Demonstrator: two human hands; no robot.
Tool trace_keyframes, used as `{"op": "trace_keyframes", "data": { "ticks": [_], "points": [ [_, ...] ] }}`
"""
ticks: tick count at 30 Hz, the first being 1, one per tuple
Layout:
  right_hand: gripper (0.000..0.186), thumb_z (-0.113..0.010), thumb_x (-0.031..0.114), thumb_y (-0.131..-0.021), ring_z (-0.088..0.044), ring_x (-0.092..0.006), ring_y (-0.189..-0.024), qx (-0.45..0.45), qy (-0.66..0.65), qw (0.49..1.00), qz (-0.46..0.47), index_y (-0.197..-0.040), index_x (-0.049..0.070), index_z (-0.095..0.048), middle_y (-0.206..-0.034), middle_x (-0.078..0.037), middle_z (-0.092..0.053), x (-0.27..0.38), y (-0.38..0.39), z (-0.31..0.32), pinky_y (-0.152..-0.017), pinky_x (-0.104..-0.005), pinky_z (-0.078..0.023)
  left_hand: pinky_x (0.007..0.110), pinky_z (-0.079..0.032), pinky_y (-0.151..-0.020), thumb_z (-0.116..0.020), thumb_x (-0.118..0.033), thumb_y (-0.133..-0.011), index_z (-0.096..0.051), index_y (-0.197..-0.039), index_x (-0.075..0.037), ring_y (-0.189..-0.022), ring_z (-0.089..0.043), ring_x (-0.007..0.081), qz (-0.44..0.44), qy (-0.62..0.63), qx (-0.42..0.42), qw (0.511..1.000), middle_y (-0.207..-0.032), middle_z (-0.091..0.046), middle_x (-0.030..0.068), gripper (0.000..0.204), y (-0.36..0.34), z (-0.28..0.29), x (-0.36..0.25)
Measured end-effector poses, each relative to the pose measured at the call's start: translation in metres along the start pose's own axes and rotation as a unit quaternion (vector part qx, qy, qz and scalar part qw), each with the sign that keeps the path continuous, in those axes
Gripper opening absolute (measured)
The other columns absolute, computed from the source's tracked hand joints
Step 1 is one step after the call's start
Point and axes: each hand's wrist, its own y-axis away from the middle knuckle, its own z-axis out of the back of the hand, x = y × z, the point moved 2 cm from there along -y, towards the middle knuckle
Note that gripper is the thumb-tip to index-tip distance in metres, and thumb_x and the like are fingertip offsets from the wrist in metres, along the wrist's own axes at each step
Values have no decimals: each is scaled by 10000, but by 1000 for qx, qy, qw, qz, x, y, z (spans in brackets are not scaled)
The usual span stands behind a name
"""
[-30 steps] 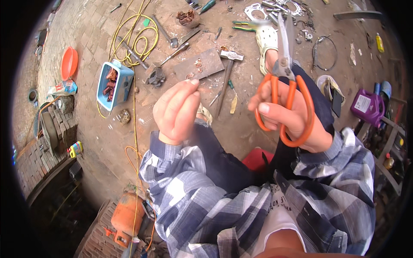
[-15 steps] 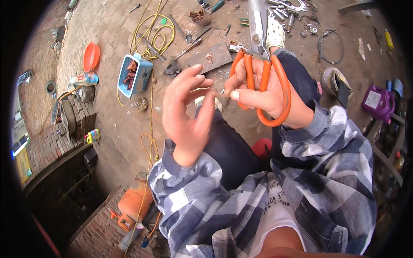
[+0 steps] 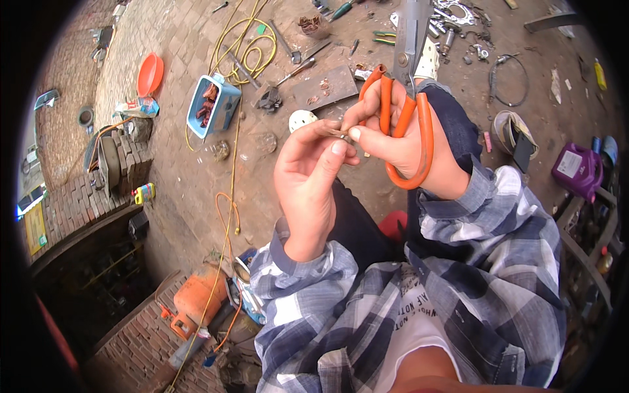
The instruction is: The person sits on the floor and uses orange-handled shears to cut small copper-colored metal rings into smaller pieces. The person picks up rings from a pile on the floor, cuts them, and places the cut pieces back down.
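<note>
My right hand [image 3: 422,147] grips large scissors [image 3: 401,69] with orange loop handles. Their grey blades point away from me. The thumb and forefinger of that hand also pinch a thin copper-coloured piece [image 3: 337,133], too small to name. At its other end, the fingertips of my left hand [image 3: 308,167] close on it, so the two hands nearly touch. Both are held up in front of my knees. Beyond them a flat metal plate [image 3: 311,92] lies on the ground with small copper-coloured bits on it.
A blue basket [image 3: 230,105] holds reddish-brown pieces at the left, near an orange basin [image 3: 150,74] and a coiled yellow hose [image 3: 252,65]. Metal parts [image 3: 452,29] lie scattered at the far right. A purple jug [image 3: 576,171] stands at right; a dark pit [image 3: 85,288] opens at lower left.
My left hand has moved right, and its spread fingers have closed at the small piece. The right hand still holds the scissors. The view has shifted slightly.
</note>
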Motion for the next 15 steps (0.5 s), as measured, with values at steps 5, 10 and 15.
{"op": "trace_keyframes", "data": {
  "ticks": [5, 10, 15],
  "points": [
    [130, -628, 50, -771, -464, -25, -570, -37, -19, 999, -26, -846, 23, -525, -664, 21, -520, 4, 3, 2, -502, -175, -363, 282, -515, -678, -565, -50, -864, -545, -987, 32, -782, -604, 166, -3, -39, 29, 999, -942, -598, 112, 149, -16, 1, -8],
    [104, -577, 75, -829, -454, -53, -570, -101, -128, 986, -24, -853, 18, -494, -732, -46, -557, 7, 3, 17, -516, -205, -359, 259, -528, -702, -541, -100, -887, -529, -994, 16, -768, -630, 164, 73, -160, 41, 984, -947, -614, 132, 158, -118, 33, 3],
    [79, -484, 67, -853, -403, -61, -537, -110, -163, 980, -40, -896, 41, -423, -770, -93, -539, 33, 16, 30, -502, -204, -352, 283, -542, -658, -512, -50, -863, -551, -1010, 67, -710, -635, 176, 91, -348, 26, 933, -868, -623, 128, 191, -255, 109, 71]
  ]
}}
